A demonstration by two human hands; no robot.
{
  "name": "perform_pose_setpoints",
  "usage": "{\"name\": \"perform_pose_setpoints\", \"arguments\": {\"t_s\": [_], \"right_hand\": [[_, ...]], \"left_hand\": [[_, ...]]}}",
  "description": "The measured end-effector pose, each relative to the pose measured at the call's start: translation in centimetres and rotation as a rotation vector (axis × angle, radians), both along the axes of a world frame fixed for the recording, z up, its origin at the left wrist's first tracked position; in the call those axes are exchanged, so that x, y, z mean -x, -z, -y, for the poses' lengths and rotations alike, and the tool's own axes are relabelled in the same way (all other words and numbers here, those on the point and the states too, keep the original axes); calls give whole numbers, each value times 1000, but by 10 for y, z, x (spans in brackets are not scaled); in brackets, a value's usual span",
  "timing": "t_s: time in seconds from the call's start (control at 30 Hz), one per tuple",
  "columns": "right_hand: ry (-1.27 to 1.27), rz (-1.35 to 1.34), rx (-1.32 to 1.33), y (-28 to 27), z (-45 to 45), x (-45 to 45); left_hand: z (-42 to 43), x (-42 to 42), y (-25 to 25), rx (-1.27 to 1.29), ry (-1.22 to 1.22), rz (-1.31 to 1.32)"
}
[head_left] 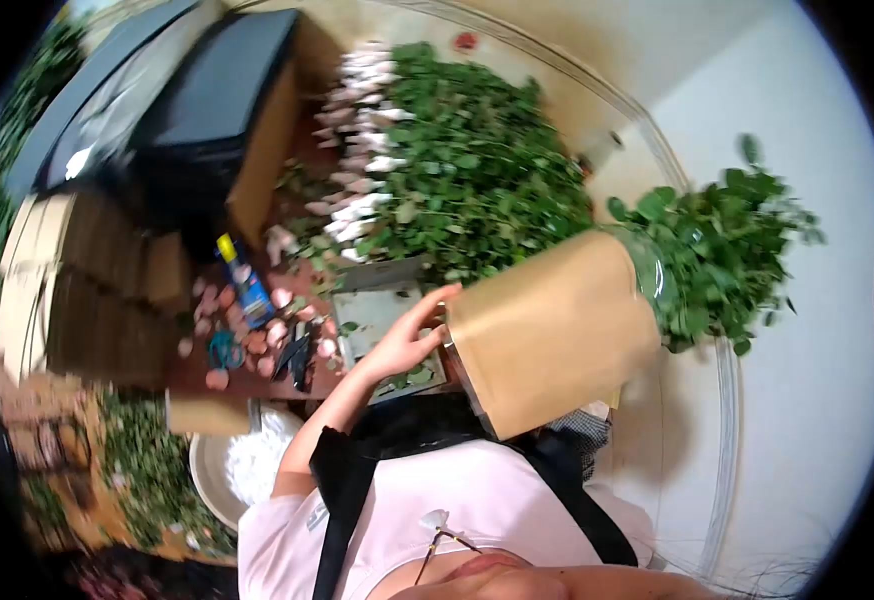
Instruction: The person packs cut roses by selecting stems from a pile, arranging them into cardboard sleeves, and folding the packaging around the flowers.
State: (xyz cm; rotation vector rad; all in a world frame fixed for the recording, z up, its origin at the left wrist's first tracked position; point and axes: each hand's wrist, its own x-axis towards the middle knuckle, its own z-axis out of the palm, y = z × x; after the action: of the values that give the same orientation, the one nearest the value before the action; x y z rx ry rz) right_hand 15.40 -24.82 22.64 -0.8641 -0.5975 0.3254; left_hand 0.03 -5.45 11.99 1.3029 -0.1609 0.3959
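Observation:
A bundle of green leafy stems (732, 250) sticks out of the right end of a brown kraft-paper wrap (557, 330). Clear plastic shows around the stems at the paper's edge. My left hand (419, 335) is closed at the left end of the wrap, with fingers along its edge and the thumb below. Whatever sits inside that end is hidden from me. My right hand is not visible; the wrap covers the area in front of my right side.
Many pink-wrapped flower heads (362, 150) with leafy stems (477, 160) lie at the back. Teal-handled scissors (225, 350), a blue-and-yellow packet (245, 285), a black tool (297, 360) and loose petals are on the table. Cardboard stacks (97, 290), a grey tray (382, 315) and a white bin (212, 480) stand nearby.

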Motion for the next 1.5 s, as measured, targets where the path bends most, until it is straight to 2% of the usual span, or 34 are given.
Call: {"name": "perform_pose_setpoints", "arguments": {"t_s": [0.1, 0.2, 0.27, 0.3, 0.37, 0.47, 0.5, 0.57, 0.6, 0.63, 0.7, 0.73, 0.87, 1.03, 1.1, 1.17, 1.2, 1.23, 1.3, 1.37, 1.43, 1.5], "right_hand": [[-127, -12, 79, 9, -37, 1], [-297, -30, 153, 24, -77, 10], [-433, -44, 231, 44, -98, 24], [-517, -42, 265, 54, -108, 33], [-699, -37, 335, 77, -124, 51], [-981, -8, 412, 104, -135, 79], [-1069, -3, 438, 113, -137, 92], [-1207, 13, 461, 122, -135, 111], [-1269, 24, 463, 123, -134, 123], [-1335, 36, 465, 124, -133, 138], [-1468, 85, 454, 118, -130, 165], [-1528, 105, 436, 114, -129, 181], [-1737, 169, 368, 97, -119, 249], [-2005, 300, 292, 75, -59, 349], [-2117, 347, 272, 70, -24, 393], [-2253, 408, 251, 66, 23, 444], [-2328, 445, 242, 64, 50, 468], [-2405, 483, 238, 64, 81, 496], [-2551, 580, 207, 64, 142, 544], [-2686, 690, 178, 62, 203, 585], [-2811, 809, 108, 62, 267, 627], [-2900, 951, -15, 63, 331, 667]], "left_hand": [[-3, 11, 19, 88, -155, -93], [-1, 50, 7, -219, -373, 4], [17, 62, 19, -386, -309, 39], [33, 75, 7, -412, -385, 28], [60, 92, 27, -402, -558, -8], [114, 123, 48, -511, -919, -207], [135, 124, 64, -568, -1095, -156], [174, 130, 75, -484, -1360, -154], [195, 145, 67, -371, -1366, -286], [212, 153, 69, -441, -1518, -280], [250, 172, 59, -222, -1565, -481], [270, 183, 46, -45, -1565, -455], [325, 203, 47, 128, -1745, -458], [386, 230, 57, 288, -1984, -220], [413, 249, 59, 262, -2125, -223], [454, 273, 60, 198, -2382, -428], [477, 285, 56, 321, -2407, -270], [503, 292, 51, 314, -2513, -331], [552, 300, 23, 273, -2542, 192], [608, 303, 19, 57, -2816, -191], [650, 293, -14, -78, -2981, -404], [675, 285, -26, -316, -3126, -559]]}}
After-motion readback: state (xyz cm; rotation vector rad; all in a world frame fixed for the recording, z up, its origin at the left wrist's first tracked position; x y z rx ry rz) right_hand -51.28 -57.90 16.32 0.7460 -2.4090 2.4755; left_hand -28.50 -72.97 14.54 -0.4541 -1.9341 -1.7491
